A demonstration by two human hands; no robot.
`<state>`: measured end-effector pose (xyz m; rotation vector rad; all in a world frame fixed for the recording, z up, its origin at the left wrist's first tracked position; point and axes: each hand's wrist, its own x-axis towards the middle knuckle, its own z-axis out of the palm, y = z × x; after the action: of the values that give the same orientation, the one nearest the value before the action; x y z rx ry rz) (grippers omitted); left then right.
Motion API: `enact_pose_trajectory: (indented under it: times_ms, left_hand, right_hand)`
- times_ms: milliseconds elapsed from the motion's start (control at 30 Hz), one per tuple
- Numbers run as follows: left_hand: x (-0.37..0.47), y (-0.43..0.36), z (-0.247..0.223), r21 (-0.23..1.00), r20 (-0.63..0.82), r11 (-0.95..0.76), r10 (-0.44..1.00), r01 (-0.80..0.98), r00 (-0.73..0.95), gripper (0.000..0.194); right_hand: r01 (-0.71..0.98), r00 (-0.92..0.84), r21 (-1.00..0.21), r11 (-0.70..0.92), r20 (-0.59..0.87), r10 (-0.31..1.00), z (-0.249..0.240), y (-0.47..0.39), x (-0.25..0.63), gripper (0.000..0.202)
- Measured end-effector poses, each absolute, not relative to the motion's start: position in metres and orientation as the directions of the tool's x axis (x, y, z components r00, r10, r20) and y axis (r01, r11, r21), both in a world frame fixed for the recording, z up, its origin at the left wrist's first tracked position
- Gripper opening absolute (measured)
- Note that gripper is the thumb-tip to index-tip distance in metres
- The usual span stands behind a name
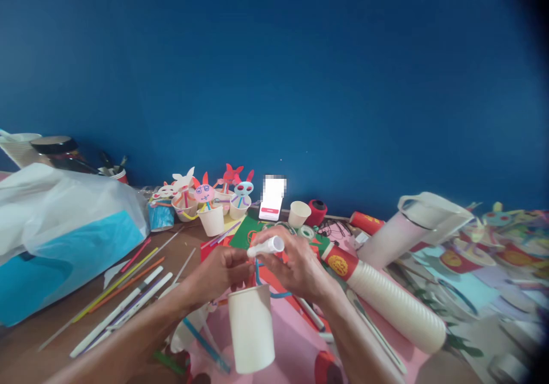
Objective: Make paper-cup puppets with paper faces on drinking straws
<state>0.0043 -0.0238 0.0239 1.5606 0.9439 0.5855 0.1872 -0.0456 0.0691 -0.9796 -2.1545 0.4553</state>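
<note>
My right hand [295, 261] is wrapped round a white tube-shaped object [268, 247], which lies across its fingers. Close by on the left, my left hand [229, 268] has its fingers pinched together near the narrow end of that object; what they hold, if anything, is hidden. Just below both hands is a white paper cup [251, 330], with pink paper [295, 338] around it. A bent blue strip [278, 294] shows beneath my right hand.
Cups with paper animal figures [212, 212] stand toward the blue wall. A lit phone [271, 198] leans behind my hands. Stacked paper cups [394, 304] and a pitcher [397, 230] are at right. Pens [120, 315] and a plastic-covered blue package [72, 258] lie left.
</note>
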Motion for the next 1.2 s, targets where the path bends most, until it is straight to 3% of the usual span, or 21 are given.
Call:
enact_pose_trajectory:
  times_ms: [1200]
  left_hand:
    - [0.002, -0.020, 0.021, 0.969, -0.173, 0.053, 0.846, 0.243, 0.504, 0.034]
  right_hand:
    - [0.525, -0.394, -0.586, 0.618, 0.476, 0.786, 0.066, -0.044, 0.183, 0.014]
